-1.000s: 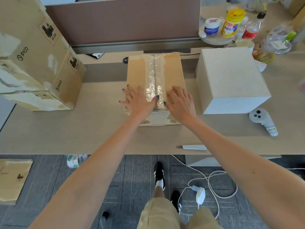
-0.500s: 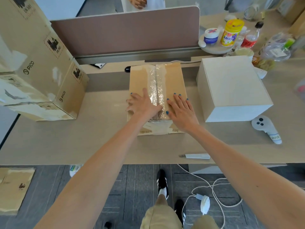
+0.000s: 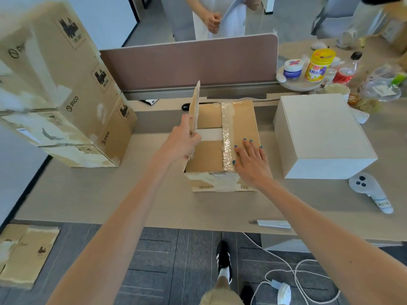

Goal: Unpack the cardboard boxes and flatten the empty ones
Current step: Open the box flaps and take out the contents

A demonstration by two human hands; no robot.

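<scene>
The cardboard box was set at the middle of the counter, between the white box to its right and the large cartons stacked to its left. Its left flap was held upright, the near end of its free edge clamped in the grip of the left hand. The right flap was lying shut, pressed flat by the right hand — fingers straight and spread, nothing clasped. The box's seam was run away from the person, so the shut flap's free edge, marked by the tape strip, lay just left of that hand's fingertips. This flap was judged next to be lifted — by the right hand, the nearer one. Under the raised flap two inner flaps were seen, with a pale strip between them; the contents could not be made out.
</scene>
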